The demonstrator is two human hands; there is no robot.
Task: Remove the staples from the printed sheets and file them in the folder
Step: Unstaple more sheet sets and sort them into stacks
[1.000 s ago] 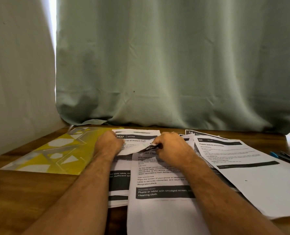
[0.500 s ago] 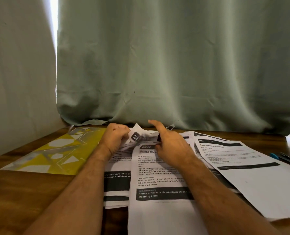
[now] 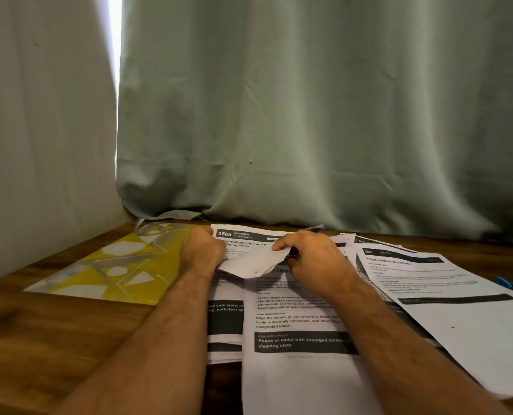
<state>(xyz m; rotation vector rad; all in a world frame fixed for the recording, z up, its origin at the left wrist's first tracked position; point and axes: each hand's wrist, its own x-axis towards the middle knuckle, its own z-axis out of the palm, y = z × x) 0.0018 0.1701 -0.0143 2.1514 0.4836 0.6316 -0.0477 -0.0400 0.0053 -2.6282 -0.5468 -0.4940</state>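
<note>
Lining wooden table (image 3: 54,330): pale green curtain (image 3: 309,115).

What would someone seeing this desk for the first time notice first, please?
Probably the two hands at the centre: the left hand and right hand pinch a curled paper corner above the overlapping printed sheets. Next, the yellow patterned folder lying flat at the left, and the green curtain filling the background.
</note>
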